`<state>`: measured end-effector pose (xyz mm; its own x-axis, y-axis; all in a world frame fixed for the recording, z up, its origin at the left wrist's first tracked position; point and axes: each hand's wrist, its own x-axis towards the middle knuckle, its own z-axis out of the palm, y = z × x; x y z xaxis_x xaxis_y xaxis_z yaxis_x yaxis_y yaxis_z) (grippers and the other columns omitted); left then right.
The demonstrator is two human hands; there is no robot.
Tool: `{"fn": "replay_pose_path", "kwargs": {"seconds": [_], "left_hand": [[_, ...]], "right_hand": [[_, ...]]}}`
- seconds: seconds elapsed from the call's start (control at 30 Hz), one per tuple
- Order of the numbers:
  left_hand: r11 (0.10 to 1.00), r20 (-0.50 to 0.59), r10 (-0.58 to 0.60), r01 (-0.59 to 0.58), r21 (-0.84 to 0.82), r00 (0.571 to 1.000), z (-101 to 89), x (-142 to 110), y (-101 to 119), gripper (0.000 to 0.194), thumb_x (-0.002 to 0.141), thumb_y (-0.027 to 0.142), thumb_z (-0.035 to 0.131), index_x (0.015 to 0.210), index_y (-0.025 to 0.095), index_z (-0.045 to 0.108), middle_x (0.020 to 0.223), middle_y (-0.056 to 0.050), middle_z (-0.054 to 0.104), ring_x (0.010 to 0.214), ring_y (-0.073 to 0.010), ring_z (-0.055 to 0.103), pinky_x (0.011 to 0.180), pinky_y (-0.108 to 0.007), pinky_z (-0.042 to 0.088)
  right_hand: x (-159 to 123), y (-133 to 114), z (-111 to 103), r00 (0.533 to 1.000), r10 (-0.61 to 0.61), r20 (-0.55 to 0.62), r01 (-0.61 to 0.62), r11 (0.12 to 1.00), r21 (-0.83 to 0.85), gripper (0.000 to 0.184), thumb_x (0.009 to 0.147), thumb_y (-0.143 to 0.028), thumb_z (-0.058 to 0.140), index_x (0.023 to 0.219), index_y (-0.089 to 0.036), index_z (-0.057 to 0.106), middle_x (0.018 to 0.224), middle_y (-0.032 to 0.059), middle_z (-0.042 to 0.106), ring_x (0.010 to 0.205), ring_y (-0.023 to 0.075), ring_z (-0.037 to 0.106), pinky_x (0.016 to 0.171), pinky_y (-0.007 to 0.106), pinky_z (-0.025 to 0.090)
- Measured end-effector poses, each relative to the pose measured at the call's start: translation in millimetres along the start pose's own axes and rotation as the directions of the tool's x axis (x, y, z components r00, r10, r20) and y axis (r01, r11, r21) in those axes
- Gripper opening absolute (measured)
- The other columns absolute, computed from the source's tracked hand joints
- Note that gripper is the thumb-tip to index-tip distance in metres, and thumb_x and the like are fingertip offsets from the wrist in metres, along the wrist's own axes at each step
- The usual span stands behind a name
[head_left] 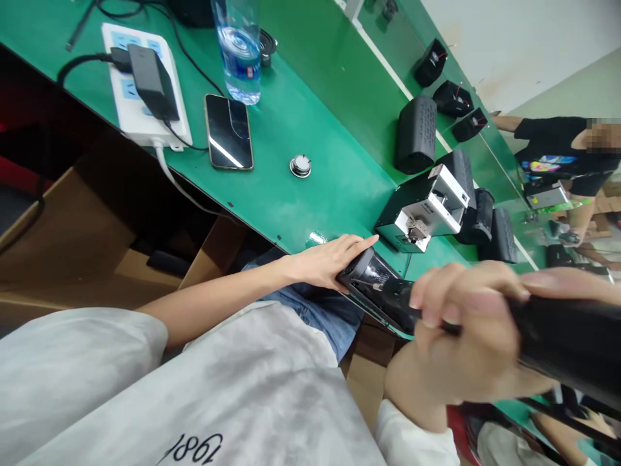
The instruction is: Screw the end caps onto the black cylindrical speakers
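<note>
My left hand (334,260) grips the near end of a black speaker housing (376,268) with a perforated metal grille. The housing lies at the edge of the green bench. My right hand (470,323) is wrapped around a black electric screwdriver (557,336), blurred by motion. The screwdriver's tip points at the housing; whether it touches a screw I cannot tell. Just beyond the housing stands a black and silver box (422,210) that looks like a screw feeder. A small round silver part (301,166) lies on the bench.
A phone (229,133), a water bottle (240,58) and a white power strip (126,97) with a black adapter (152,81) are on the bench (286,213). Several black housings (416,134) stand along the back. Another person (557,155) works across at right. Cardboard (97,239) sits below.
</note>
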<state>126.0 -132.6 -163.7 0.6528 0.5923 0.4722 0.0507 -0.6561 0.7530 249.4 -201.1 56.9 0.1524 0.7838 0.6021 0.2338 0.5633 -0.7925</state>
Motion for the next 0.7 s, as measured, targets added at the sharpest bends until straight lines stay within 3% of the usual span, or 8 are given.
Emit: {"fn": "replay_pose_path", "kwargs": {"seconds": [0.1,0.23,0.57,0.7], "left_hand": [[1.0,-0.012,-0.004,0.004,-0.009,1.0,-0.4,1,4,0.151,0.084,0.039,0.105,0.189,0.033,-0.004,0.166,-0.023,0.051,0.149,-0.0473,0.059,0.122,-0.064,0.054],[0.999,-0.019,-0.028,0.028,-0.037,0.999,-2.7,1,9,0.145,0.085,0.038,0.104,0.188,0.036,0.002,0.164,-0.02,0.052,0.146,-0.0457,0.061,0.12,-0.063,0.056],[0.995,0.02,-0.104,0.104,-0.001,0.994,-4.7,-1,15,0.14,0.085,0.031,0.101,0.187,0.037,0.004,0.159,-0.018,0.054,0.14,-0.043,0.062,0.111,-0.056,0.061],[0.992,0.049,-0.128,0.128,-0.004,0.991,-7.6,-1,17,0.145,0.082,0.023,0.102,0.186,0.038,0.002,0.163,-0.018,0.051,0.147,-0.0441,0.06,0.116,-0.06,0.062]], "right_hand": [[-10,18,8,0.997,-0.052,-0.054,0.055,0.997,0.054,0.037,0.085,-0.011,0.078,0.113,-0.034,0.072,0.065,-0.0102,0.048,0.041,0.0151,0.04,0.036,0.034,0.039],[-21,21,6,0.997,-0.017,-0.08,0.018,1.0,0.022,0.037,0.089,-0.013,0.074,0.116,-0.039,0.071,0.064,-0.0107,0.044,0.039,0.0165,0.032,0.034,0.036,0.036],[-27,10,-1,0.996,0.079,-0.051,-0.083,0.993,-0.083,0.035,0.09,-0.016,0.073,0.114,-0.04,0.065,0.061,-0.0114,0.047,0.038,0.0179,0.035,0.035,0.041,0.045],[-23,12,8,0.994,0.098,0.041,-0.097,0.995,-0.032,0.033,0.091,-0.015,0.071,0.114,-0.038,0.061,0.063,-0.0114,0.049,0.038,0.0166,0.04,0.037,0.038,0.046]]}}
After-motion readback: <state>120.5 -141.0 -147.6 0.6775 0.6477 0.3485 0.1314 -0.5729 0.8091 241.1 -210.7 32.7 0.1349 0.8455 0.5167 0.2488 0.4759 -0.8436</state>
